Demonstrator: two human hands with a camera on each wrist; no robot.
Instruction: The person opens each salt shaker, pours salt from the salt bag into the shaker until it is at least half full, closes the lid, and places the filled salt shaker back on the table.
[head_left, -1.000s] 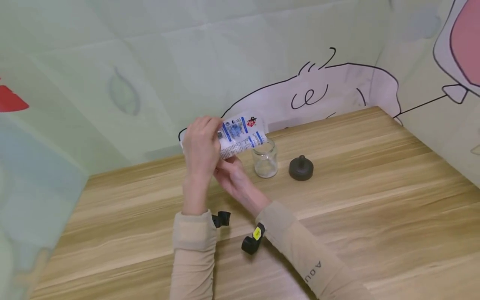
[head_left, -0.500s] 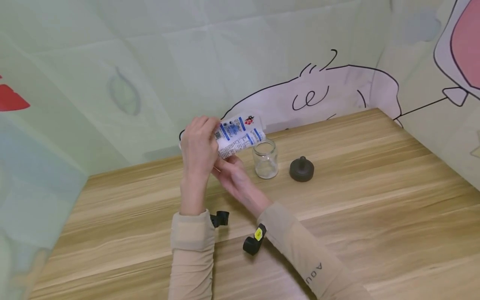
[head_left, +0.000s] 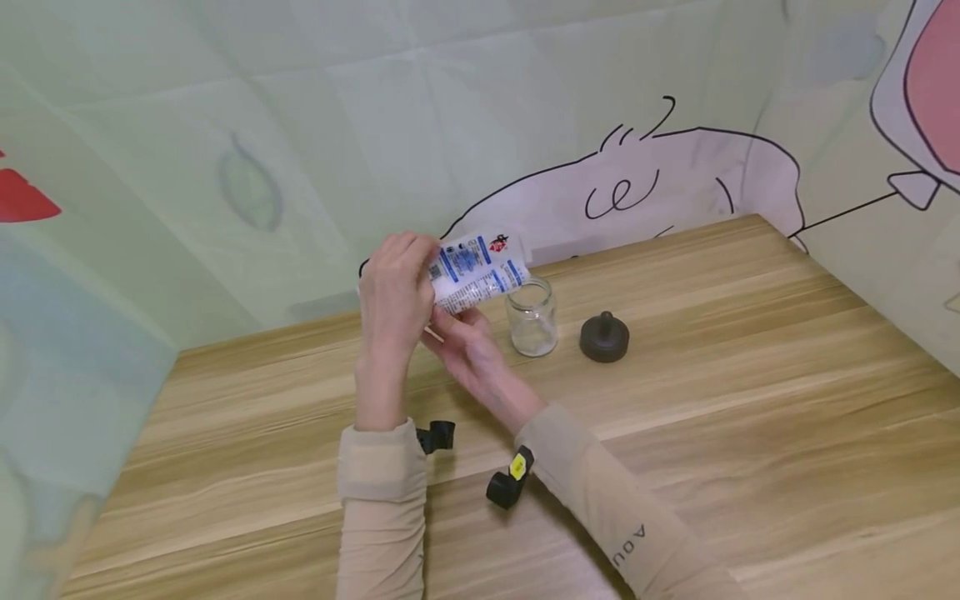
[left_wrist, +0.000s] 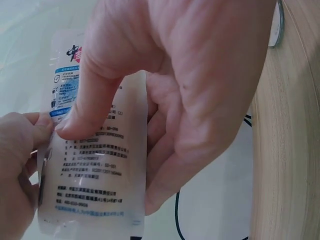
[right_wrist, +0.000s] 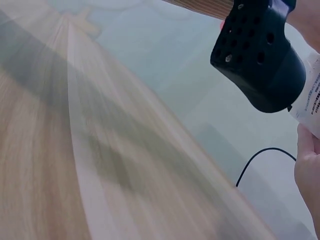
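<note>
- Printed plastic pouch (head_left: 474, 271), white with blue and red lettering: held tilted above the table (head_left: 720, 400), its far end at the mouth of the jar; whether it dips inside cannot be told.
- Left hand (head_left: 396, 292): fingers curled over the pouch's rear end, gripping it.
- Right hand (head_left: 474, 350): from the near side, thumb and fingers pinching the pouch's lower part.
- Handling, by estimate: light to moderate in weight; film thin, soft, somewhat slick; unlikely to break, but apt to fold or sag as the contents shift. Fill not visible.
- Best hold, by estimate: rear end plus a support beneath the middle, without hard squeezing; the jar end left unpinched.
- Clear glass jar (head_left: 533, 329): upright, likely rigid, smooth, breakable; take round the body.
- Dark knobbed lid (head_left: 604, 337): beside the jar, apart from it; lift by the knob.
</note>
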